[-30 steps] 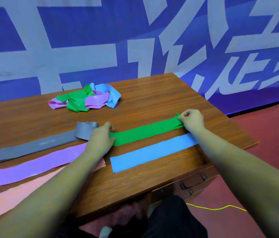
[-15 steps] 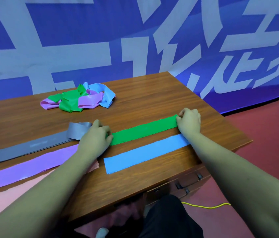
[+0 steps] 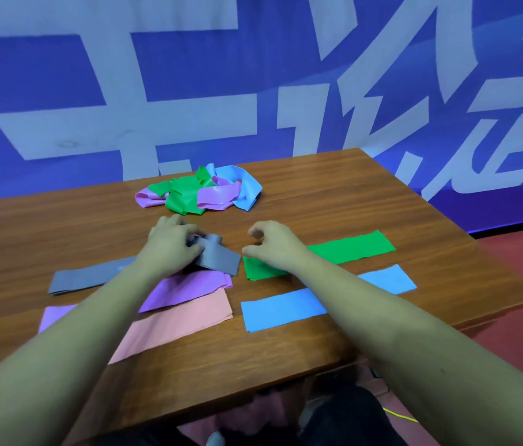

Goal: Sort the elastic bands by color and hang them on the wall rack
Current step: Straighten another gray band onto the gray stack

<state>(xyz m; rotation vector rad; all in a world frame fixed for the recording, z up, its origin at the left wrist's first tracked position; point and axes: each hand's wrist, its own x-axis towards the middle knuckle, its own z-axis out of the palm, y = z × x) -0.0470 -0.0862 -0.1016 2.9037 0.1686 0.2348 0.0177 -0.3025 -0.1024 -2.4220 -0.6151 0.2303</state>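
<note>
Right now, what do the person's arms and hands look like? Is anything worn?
The left hand and right hand are bare: no gloves, and no ring, watch or bracelet shows. The left forearm and right forearm are bare too, no sleeves in view.

the bands were grey (image 3: 93, 276), purple (image 3: 186, 289), pink (image 3: 176, 326), green (image 3: 350, 247) and blue (image 3: 281, 309); the table (image 3: 318, 204) brown woodgrain, the wall (image 3: 61, 75) blue with white strokes.
</note>
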